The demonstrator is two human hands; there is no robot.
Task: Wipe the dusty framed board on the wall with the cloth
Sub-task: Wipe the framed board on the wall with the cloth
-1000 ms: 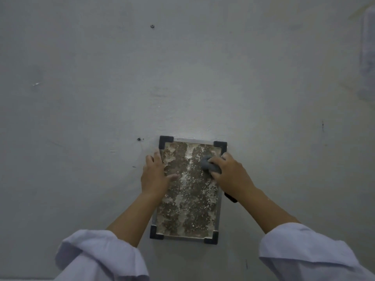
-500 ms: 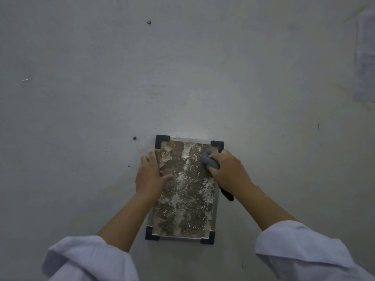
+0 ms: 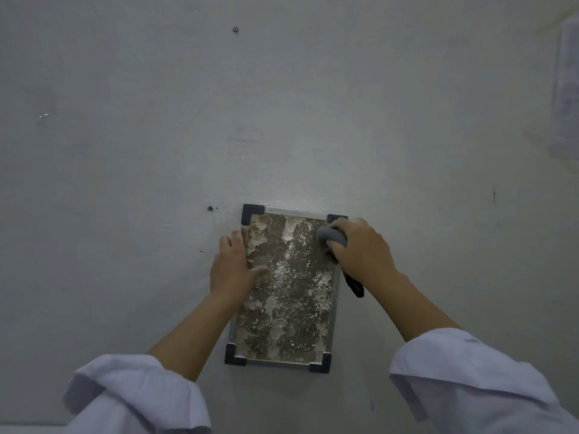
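My right hand (image 3: 360, 249) is clamped around a bunched grey cloth (image 3: 332, 238), pressing it against the framed board (image 3: 286, 289) at the board's one o'clock corner. A dark tail of the cloth hangs below my wrist at about five o'clock. My left hand (image 3: 233, 264) lies flat with fingers spread on the board's nine o'clock edge, thumb resting on the crusted brown-and-white surface. The board has black corner caps and hangs on the pale wall (image 3: 125, 151). A screw (image 3: 210, 208) sits in the wall at the board's ten o'clock.
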